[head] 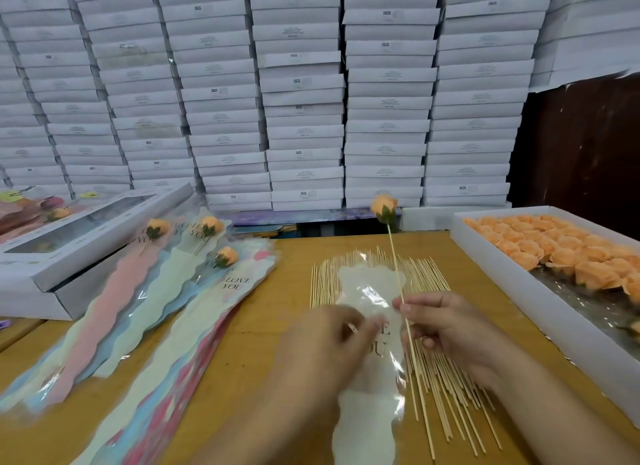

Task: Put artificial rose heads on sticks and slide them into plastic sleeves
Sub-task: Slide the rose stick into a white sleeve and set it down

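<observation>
An orange rose head [383,208] sits on top of a thin wooden stick [398,274]. My right hand [446,329] pinches that stick partway down and holds it upright, tilted slightly. My left hand [325,347] grips a pale plastic sleeve [367,378] with printed lettering, which lies over a spread of loose sticks [446,388]. The stick's lower end runs beside the sleeve's right edge, outside the sleeve as far as I can tell.
A white tray [540,305] of orange rose heads [561,250] stands at the right. Sleeved roses [207,236] and a pile of coloured sleeves [166,326] lie at the left, beside flat white boxes [69,243]. Stacked white boxes [304,94] wall off the back.
</observation>
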A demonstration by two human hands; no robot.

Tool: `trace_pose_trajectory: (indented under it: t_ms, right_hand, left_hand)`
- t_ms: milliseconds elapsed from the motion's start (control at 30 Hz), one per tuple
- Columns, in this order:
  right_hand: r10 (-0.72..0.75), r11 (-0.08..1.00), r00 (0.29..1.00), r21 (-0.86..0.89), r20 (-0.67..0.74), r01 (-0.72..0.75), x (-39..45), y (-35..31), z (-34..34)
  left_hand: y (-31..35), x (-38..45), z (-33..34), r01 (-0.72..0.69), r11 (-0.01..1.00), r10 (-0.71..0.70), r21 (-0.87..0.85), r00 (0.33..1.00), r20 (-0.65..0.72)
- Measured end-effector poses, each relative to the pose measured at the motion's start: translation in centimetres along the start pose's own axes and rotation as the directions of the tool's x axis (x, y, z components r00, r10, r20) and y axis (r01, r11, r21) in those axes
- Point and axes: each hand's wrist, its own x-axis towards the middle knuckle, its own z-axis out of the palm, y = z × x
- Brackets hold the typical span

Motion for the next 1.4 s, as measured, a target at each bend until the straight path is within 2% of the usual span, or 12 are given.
trace_pose_trajectory:
  t_ms: [67,100,167,233,267,367,533,833,1133,1233,1400]
  right_hand:
    - [-0.033,0.999,0.998,0.012,0.046,0.033,-0.2,-0.3,0.1]
    - [-0.048,0.999,0.997,0.027,0.066,0.046,-0.2,-0.3,0.2]
    - [-0.069,0.997,0.992,0.052,0.101,0.064,-0.3,-0.3,0.4]
    - [-0.074,0.996,0.990,0.058,0.118,0.068,-0.3,-0.2,0.5]
    - [-0.072,0.996,0.990,0.054,0.124,0.066,-0.2,-0.1,0.5]
    - [-0.067,0.997,0.991,0.042,0.113,0.063,-0.2,0.0,0.7]
    - [-0.092,0.995,0.995,0.046,0.043,0.090,-0.1,0.1,0.4]
    - [-0.084,0.996,0.995,-0.008,0.056,0.084,-0.2,0.3,0.6]
    - [-0.081,0.996,0.994,-0.036,0.076,0.084,-0.2,0.4,0.8]
    - [-0.104,0.994,0.994,-0.040,0.021,0.105,-0.2,-0.1,0.6]
    - [-0.196,0.980,0.967,-0.071,-0.163,0.187,0.7,-3.4,0.1]
  left_hand:
    - [-1.8,2.0,-0.6,0.070,0.996,-0.078,-0.054,0.979,-0.188]
    - [-2.6,2.9,-0.8,0.129,0.985,-0.147,-0.111,0.975,-0.169]
    - [-3.4,3.9,-0.7,0.278,0.899,-0.264,-0.338,0.960,0.089]
    - [-3.5,4.1,-0.1,0.362,0.770,-0.214,-0.525,0.922,0.323]
    - [-3.5,4.1,0.4,0.376,0.714,-0.196,-0.591,0.917,0.348]
    - [-3.2,3.7,1.3,0.397,0.577,-0.263,-0.714,0.918,0.297]
    - [-3.4,3.1,1.7,0.416,0.571,-0.253,-0.708,0.909,0.331]
    - [-3.5,3.2,1.7,0.364,0.556,-0.223,-0.747,0.931,0.288]
    - [-3.5,3.0,1.9,0.371,0.504,-0.279,-0.780,0.924,0.259]
    - [-3.5,2.9,1.7,0.380,0.493,-0.272,-0.782,0.922,0.276]
    - [-3.4,2.6,1.8,0.410,0.485,-0.235,-0.772,0.912,0.337]
